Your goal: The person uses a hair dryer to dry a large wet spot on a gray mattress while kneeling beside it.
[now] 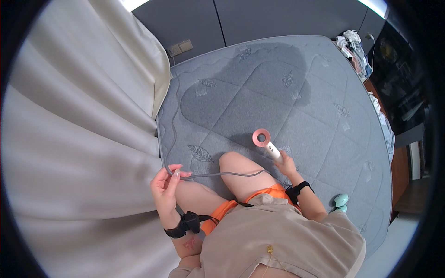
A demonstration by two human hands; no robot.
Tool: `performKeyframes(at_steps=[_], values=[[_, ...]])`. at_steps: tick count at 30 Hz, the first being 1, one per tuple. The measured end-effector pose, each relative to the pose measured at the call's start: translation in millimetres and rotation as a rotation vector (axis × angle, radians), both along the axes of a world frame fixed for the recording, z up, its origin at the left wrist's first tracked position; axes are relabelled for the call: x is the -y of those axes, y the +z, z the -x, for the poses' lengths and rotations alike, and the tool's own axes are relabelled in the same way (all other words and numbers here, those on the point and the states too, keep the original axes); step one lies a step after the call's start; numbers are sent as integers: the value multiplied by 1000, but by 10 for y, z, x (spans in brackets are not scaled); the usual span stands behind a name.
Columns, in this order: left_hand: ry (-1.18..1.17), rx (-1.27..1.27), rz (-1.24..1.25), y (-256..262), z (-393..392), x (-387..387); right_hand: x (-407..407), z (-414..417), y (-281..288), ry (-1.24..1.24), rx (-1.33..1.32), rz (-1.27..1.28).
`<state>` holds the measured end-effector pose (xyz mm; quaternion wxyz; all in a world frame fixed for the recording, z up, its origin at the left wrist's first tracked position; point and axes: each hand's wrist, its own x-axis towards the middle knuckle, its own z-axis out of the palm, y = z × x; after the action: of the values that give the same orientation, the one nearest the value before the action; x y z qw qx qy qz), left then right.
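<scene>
A hair dryer [273, 151] with a pink ring-shaped head and a white handle is gripped by my right hand [288, 164] over the mattress. Its grey power cord [229, 174] runs across above my legs to my left hand [169, 180], where it passes between thumb and fingers. From there the cord goes up along the left side of the grey quilted mattress [354, 139] towards the wall sockets [180, 47]. A large darker, damp-looking patch [250, 83] spreads over the mattress before me.
Pale curtains [87, 132] hang along the left edge of the bed. A dark grey panel [278, 19] stands behind its far edge. Piled clothes [356, 52] lie beyond the right edge. A mint-green object [341, 200] rests on the mattress by my right side.
</scene>
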<state>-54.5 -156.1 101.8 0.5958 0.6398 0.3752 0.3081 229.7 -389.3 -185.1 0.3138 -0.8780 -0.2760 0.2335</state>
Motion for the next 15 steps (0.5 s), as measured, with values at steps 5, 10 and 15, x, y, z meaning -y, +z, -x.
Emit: performKeyframes(at_steps=[5,10,15], values=[[1,-9,-11,11,20,-12,-22,-174,-199,-102,42,-86],[12,10,-26,-9,79,-28,-138,-387,-224,-326,14,-8],[33,22,-23,-56,124,-58,-136,-395,-184,-286,-121,-17]])
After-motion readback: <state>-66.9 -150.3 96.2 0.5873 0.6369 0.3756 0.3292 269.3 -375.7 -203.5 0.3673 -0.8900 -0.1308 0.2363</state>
